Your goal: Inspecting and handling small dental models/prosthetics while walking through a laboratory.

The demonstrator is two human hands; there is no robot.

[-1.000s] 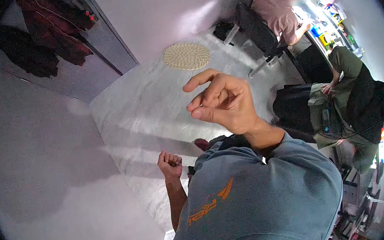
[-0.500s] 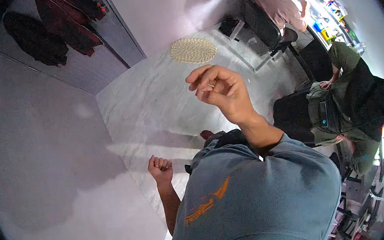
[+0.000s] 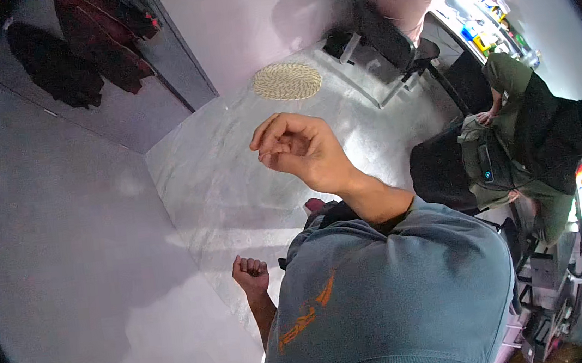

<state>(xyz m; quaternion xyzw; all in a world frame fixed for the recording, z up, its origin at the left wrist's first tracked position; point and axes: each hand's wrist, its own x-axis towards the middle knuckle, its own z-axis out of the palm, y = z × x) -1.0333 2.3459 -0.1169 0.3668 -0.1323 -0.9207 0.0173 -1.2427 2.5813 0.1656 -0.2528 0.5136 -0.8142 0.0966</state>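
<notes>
My right hand (image 3: 300, 151) is raised in front of my body over the stone-look floor (image 3: 232, 163). Its fingers curl loosely inward with the thumb drawn toward them, and I make out nothing held in it. Low beside my left side hangs my left hand (image 3: 251, 273), its fingers folded into a fist with no object showing. Neither hand touches anything. My grey sweatshirt (image 3: 395, 291) with an orange print fills the lower middle.
An oval woven mat (image 3: 287, 82) lies ahead by the wall. Dark jackets (image 3: 106, 41) hang at the far left. To the right, one person (image 3: 399, 0) sits at a lit workbench (image 3: 462, 22); another person in dark green (image 3: 527, 135) sits closer, on a dark chair.
My right hand has moved left and slightly down, its fingers more curled. My left hand has shifted slightly right and down. The seated person at the bench has turned further away.
</notes>
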